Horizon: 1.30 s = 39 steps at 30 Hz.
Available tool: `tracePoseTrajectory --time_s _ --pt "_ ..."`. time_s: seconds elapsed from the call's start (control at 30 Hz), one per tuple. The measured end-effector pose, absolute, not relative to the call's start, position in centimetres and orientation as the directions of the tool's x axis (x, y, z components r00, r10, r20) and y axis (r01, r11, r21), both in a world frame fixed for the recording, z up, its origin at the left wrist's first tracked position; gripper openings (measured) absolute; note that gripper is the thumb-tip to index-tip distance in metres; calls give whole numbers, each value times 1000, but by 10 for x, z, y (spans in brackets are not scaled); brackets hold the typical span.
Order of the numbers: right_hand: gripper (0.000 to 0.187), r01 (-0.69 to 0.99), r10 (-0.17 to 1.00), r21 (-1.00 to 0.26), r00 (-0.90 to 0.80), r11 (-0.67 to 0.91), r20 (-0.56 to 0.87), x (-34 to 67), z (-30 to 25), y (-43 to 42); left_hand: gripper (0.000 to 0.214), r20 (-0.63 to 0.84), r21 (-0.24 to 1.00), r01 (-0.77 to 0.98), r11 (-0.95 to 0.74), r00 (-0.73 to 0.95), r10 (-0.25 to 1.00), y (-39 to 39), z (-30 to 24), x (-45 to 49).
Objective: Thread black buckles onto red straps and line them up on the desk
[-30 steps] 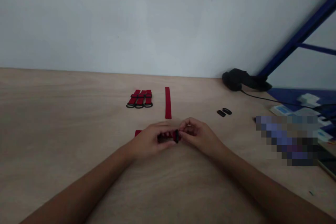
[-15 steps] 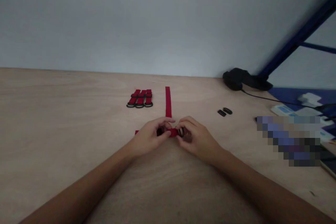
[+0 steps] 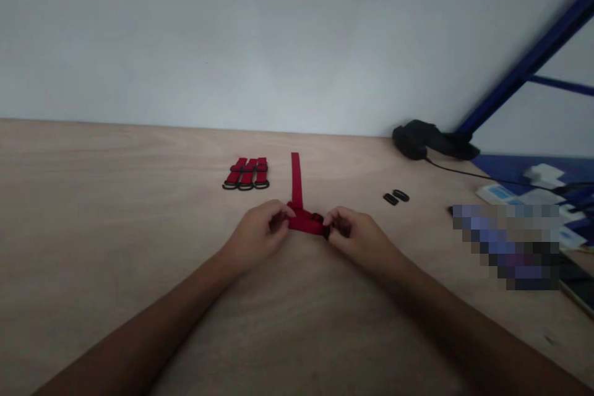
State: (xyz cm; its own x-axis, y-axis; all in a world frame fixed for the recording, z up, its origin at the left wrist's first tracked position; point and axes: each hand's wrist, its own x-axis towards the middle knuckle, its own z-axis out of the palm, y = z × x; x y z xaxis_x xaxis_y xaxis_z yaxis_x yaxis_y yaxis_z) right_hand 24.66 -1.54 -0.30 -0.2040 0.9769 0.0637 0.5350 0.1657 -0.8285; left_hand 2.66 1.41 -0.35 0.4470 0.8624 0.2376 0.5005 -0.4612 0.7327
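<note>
Our left hand [image 3: 257, 236] and right hand [image 3: 357, 238] clamp a red webbing strap [image 3: 304, 223]; three black-ringed red straps [image 3: 245, 173] lie above, left of centre.

This looks like a small workshop or a simple assembly bench rather than a kitchen or a shop. A long, bare-looking tabletop of pale, wood-grained plywood [image 3: 116, 198] runs up to a plain, pale grey painted wall [image 3: 232, 43], and a dark blue metal frame bar [image 3: 524, 74] slants up at the right. Small parts lie set out on the wood: short red webbing straps with black rings [image 3: 245, 173] in a neat row and small black plastic slides [image 3: 396, 197]. A black cable [image 3: 473, 173] runs from a soft black bundle [image 3: 417, 139] towards printed cards on a blue sheet [image 3: 499, 193].
</note>
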Motion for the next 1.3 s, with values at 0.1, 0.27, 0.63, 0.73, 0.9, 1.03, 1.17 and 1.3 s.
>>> tracePoseTrajectory --time_s 0.1,0.27,0.63,0.73,0.9,1.03,1.17,1.3 --pt "8 577 979 -799 -193 166 64 246 -1 -15 19 255 715 497 -492 470 845 16 -5 26" --pt "15 721 944 -610 -253 330 212 246 4 -17 26 244 760 406 -508 547 801 12 -4 30" --pt "28 487 669 -595 -734 639 118 251 1 -14 35 337 634 335 -697 692 638 9 2 27" --pt "29 482 659 -623 -748 616 72 253 5 -15 47 274 587 312 -747 792 546 8 3 25" --pt "37 628 827 -656 -562 419 -9 252 8 -19 43 174 639 351 -684 801 573 3 4 30" --pt "21 642 845 -652 -535 404 -3 251 10 -19 31 137 625 402 -669 787 602 3 2 34" --pt "12 597 781 -632 -624 494 22 254 12 -16 19 128 606 439 -664 769 626 3 3 34" --pt "12 641 859 -660 -512 392 12 253 10 -16 17 125 594 443 -672 774 621 5 4 30"
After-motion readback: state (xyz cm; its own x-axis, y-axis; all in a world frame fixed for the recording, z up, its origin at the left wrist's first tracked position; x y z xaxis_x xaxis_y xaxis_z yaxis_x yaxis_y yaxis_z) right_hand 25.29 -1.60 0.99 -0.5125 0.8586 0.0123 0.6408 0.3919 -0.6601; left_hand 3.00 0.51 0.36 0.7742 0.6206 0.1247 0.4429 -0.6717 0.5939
